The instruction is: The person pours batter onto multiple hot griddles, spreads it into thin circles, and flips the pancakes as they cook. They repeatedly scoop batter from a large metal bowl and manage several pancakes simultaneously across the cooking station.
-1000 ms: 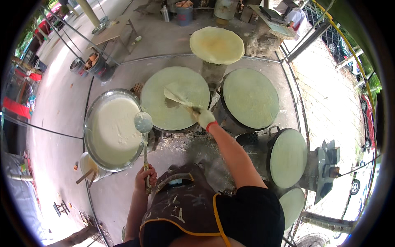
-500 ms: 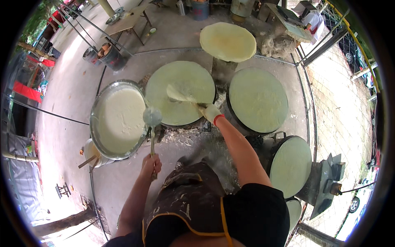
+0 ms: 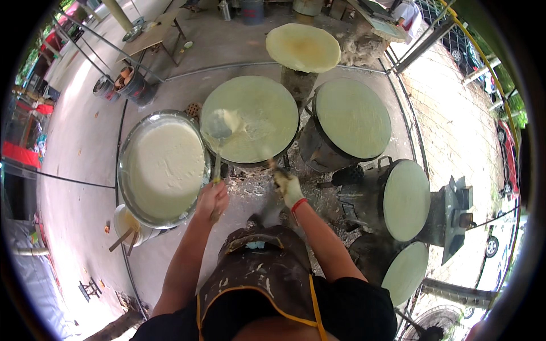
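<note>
Batter fills the big metal basin [image 3: 162, 167] to the left of the near round griddle [image 3: 250, 119]; a small tub with sticks [image 3: 128, 224] stands just beside the basin's near rim; the left hand [image 3: 212, 199] is wrapped tight around the long handle of the ladle [image 3: 219, 128]; half a second ago the ladle's bowl hung between basin and griddle, and now it rests over the griddle's left part, where a white patch of fresh batter lies on the pale green surface; judging by that, a new pour has just landed there and awaits spreading. Right of the ladle, the gloved right hand [image 3: 287, 187] is curled around a thin stick-like tool, blurred, and has drawn back from the griddle's middle to its near edge; that leaves the surface open for the ladle. Farther right of the griddle sits a second round griddle [image 3: 352, 116], with a yellowish disc [image 3: 303, 46] beyond the two; two more round tops [image 3: 406, 199] curve away at the far right; the dark apron [image 3: 256, 278] hangs below the hands.
</note>
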Tool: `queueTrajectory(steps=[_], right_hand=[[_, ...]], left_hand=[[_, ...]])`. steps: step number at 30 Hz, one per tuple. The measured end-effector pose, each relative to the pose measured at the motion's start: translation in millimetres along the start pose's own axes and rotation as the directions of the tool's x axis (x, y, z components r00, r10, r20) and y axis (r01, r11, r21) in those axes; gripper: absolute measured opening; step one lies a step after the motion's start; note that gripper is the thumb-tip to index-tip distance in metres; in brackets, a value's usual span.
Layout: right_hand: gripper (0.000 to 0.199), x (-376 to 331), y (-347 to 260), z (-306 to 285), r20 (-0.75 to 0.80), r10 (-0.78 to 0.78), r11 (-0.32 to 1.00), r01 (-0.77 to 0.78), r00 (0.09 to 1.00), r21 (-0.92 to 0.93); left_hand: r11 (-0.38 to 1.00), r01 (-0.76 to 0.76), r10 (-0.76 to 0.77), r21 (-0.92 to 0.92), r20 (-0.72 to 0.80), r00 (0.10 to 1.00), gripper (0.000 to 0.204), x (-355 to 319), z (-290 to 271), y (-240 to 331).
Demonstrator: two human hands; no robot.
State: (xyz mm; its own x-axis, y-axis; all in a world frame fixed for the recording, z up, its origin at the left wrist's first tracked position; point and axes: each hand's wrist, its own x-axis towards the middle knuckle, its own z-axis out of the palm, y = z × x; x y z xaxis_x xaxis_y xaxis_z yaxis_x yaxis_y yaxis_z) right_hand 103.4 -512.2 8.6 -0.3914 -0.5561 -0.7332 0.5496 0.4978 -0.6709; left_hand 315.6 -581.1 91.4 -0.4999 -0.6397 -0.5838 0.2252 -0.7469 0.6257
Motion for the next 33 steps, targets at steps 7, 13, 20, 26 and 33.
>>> queueTrajectory(steps=[7,13,20,26,33], right_hand=[[0.029,30.2,77.2,7.8,0.179,-0.400,0.843,0.437,0.899,-0.314],[0.035,-62.7,164.2,-63.5,-0.157,-0.242,0.963,0.257,0.958,0.084],[0.041,-255.3,253.6,-171.9,-0.732,-0.143,0.953,0.292,0.666,0.079],[0.029,-385.8,406.9,-248.0,-0.951,0.245,0.694,0.651,0.188,0.308],[0.034,-565.5,611.2,-320.8,-0.709,0.552,0.829,0.381,-0.438,0.410]], left_hand=[[0.986,0.141,-0.151,0.089,0.121,0.981,0.020,-39.3,-28.7,25.9],[0.922,0.210,-0.249,0.326,0.081,0.965,0.020,-76.9,-27.3,-15.6],[0.699,0.393,-0.602,0.598,0.194,0.775,0.007,-114.1,16.3,-92.5],[0.418,0.377,-0.863,0.826,0.232,0.448,0.003,-176.3,97.9,-202.3],[0.257,0.360,-0.957,0.897,0.184,0.225,0.007,-294.0,151.4,-324.5]])
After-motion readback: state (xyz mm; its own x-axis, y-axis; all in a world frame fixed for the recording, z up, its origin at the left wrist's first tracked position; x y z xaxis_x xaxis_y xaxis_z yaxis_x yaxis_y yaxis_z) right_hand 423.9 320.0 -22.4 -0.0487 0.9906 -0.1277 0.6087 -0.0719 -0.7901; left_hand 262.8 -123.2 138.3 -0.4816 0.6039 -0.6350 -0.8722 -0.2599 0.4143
